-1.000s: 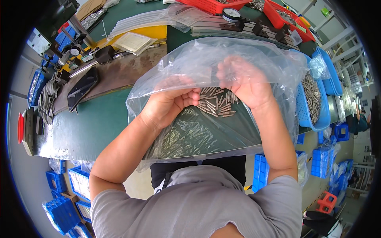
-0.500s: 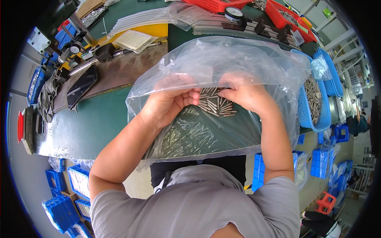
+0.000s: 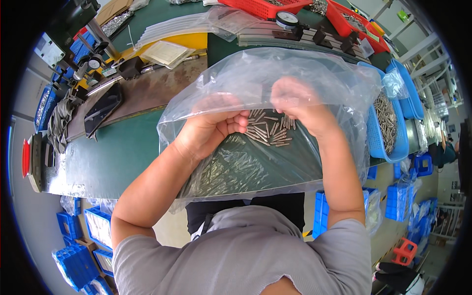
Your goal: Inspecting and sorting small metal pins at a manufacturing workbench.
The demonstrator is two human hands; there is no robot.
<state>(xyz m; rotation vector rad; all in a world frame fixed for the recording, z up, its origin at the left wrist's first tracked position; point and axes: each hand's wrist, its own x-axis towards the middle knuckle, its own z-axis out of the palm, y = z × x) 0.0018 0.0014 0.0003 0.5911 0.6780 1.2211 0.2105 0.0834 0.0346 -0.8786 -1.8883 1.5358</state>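
A large see-through plastic bag (image 3: pixel 275 64) lies on the green tabletop, its near opening toward me. Many slim metal pins (image 3: pixel 268 132) form a loose pile inside it. Both hands reach into the bag, their upper parts showing through the film. My left hand (image 3: pixel 214 120) rests at the left edge of the pins with its fingers curled; whether a pin sits in them is hidden. Above the pile's right side is my right hand (image 3: pixel 297 98), raised, its fingers bent together behind the film. What they hold, if anything, cannot be made out.
Blue baskets (image 3: pixel 388 125) of metal pins stand at the right. Behind the bag are a dial gauge (image 3: pixel 286 19) on a stand and red baskets (image 3: pixel 268 7). A black phone-like slab (image 3: pixel 103 109) and a gauge stand (image 3: pixel 93 61) are at the left.
My right hand has lifted away from the pins and moved slightly farther back, uncovering more of the pile's right side. My left hand has hardly moved.
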